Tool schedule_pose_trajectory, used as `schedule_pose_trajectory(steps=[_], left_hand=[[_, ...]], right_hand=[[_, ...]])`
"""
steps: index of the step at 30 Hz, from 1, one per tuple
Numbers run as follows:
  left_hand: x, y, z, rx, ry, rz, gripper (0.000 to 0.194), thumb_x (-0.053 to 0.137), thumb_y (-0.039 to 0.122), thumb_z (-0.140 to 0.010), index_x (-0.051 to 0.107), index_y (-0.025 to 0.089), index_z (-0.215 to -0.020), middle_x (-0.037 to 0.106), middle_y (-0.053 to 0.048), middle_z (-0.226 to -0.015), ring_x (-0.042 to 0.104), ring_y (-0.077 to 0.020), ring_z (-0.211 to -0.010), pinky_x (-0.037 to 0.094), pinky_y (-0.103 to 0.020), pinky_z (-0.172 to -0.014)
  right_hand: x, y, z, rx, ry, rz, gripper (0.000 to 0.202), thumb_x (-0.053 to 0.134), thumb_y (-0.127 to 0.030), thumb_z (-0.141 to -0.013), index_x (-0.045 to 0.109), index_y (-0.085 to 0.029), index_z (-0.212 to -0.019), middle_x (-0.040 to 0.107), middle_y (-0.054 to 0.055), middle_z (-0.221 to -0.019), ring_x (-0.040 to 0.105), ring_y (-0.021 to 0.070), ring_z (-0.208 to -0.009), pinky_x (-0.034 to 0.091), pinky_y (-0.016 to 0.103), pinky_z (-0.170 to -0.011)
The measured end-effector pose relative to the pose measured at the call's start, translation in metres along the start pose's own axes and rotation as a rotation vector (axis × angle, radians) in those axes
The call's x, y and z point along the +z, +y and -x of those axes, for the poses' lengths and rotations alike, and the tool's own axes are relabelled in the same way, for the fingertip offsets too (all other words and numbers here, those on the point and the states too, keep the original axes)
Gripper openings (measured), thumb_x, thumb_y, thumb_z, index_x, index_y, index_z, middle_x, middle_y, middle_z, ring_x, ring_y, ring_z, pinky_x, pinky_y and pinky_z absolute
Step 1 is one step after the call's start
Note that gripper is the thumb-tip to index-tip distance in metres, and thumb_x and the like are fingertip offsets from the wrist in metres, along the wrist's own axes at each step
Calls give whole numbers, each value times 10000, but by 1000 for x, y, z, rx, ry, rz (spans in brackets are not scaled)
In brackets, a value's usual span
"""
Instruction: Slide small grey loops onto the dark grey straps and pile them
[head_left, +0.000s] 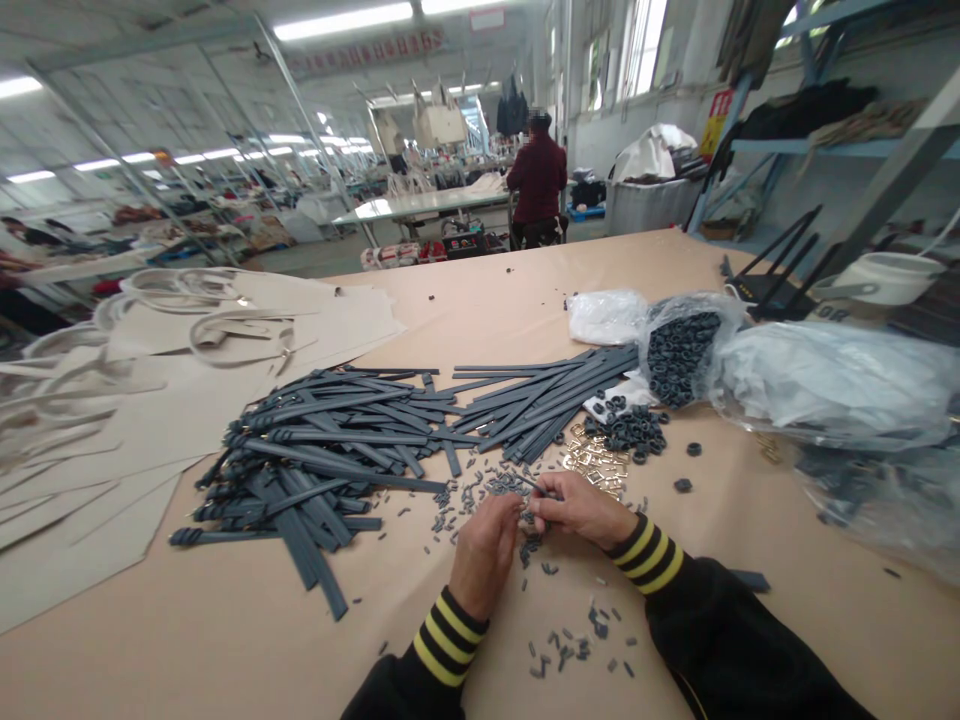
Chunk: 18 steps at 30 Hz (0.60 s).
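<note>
My left hand point(486, 548) and my right hand point(581, 508) meet above small dark pieces point(465, 500) scattered on the table. The right fingers are pinched on a thin dark strip point(534, 486) that points up and left. My left fingers are pressed together beside it; a tiny item there is too small to name. Behind the hands lie gold metal buckles point(596, 462) and a heap of dark loops point(626, 430). Dark straps with fitted ends form a pile point(300, 450) at the left, and plain dark strips point(540, 395) fan out behind the hands.
Beige panels and straps point(135, 400) cover the table's left side. At the right are a clear bag of dark loops point(679, 355), larger plastic bags point(840, 380), a black router point(780, 285) and a white bucket point(881, 277). A person point(537, 180) stands beyond the table point(375, 650).
</note>
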<state>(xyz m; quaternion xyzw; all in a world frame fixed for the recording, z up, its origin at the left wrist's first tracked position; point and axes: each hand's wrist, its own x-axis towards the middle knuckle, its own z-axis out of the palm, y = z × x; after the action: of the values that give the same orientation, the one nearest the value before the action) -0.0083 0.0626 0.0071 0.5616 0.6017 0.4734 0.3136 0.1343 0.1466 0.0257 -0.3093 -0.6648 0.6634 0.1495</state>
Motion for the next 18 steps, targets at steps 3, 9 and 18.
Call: schedule_pose_trajectory(steps=[3, 9, 18], left_hand=[[3, -1, 1, -201, -104, 293, 172, 446, 293, -797, 492, 170, -908, 564, -5, -694, 530, -105, -574, 454, -247, -577], [5, 0, -6, -409, -60, 658, 241, 581, 324, -709, 460, 153, -829, 559, 37, -568, 520, -77, -479, 456, -208, -508], [-7, 7, -9, -516, 26, 670, 245, 658, 301, -642, 552, 125, -776, 598, 30, -590, 557, -68, -521, 471, -180, -557]], right_hand=[[1, -3, 1, -53, 49, 93, 134, 504, -248, -750, 506, -137, -674, 577, -20, -579, 449, 59, -459, 335, 166, -455], [7, -6, 1, -81, 135, 289, 116, 511, -239, -744, 488, -154, -669, 598, -16, -592, 534, 104, -571, 384, 196, -557], [3, -3, 0, -72, 193, 401, 143, 462, -293, -786, 479, -159, -739, 584, -10, -625, 508, 107, -588, 367, 210, -564]])
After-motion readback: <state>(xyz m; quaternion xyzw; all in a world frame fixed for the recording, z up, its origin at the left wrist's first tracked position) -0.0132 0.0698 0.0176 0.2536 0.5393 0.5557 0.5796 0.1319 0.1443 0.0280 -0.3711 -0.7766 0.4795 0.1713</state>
